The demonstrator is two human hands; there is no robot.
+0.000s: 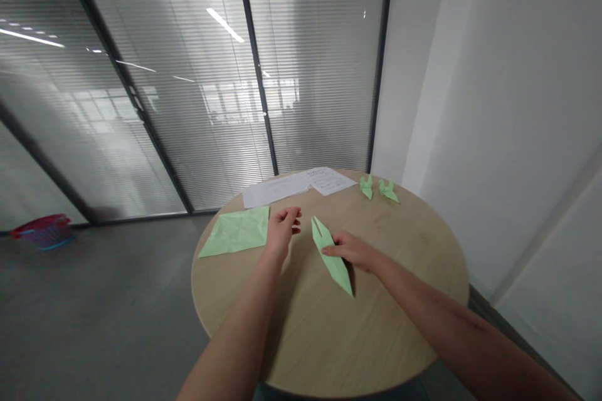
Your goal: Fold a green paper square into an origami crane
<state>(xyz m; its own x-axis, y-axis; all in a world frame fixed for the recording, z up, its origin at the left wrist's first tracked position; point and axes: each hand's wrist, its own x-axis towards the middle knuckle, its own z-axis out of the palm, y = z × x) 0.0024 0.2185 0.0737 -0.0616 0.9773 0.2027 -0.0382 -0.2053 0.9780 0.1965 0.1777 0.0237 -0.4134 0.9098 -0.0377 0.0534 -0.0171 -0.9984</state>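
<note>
My right hand (355, 250) grips a folded piece of light green origami paper (333, 259) along its right edge, thumb on top. The paper is a long diamond shape, slit at its far end and pointed at the near end, held at a slant over the round wooden table (324, 338). To its left, my left hand (283, 227) is raised with loosely bent fingers apart and nothing visible in them. Beside that hand lies a creased, unfolded green sheet (237, 232), partly behind the wrist.
Two small folded green paper figures (365, 187) stand at the table's back right. Printed white sheets (329, 180) lie along the far edge. A glass partition with blinds (216, 156) rises behind, a white wall (527, 106) on the right. A red and blue basket (46, 233) sits on the floor.
</note>
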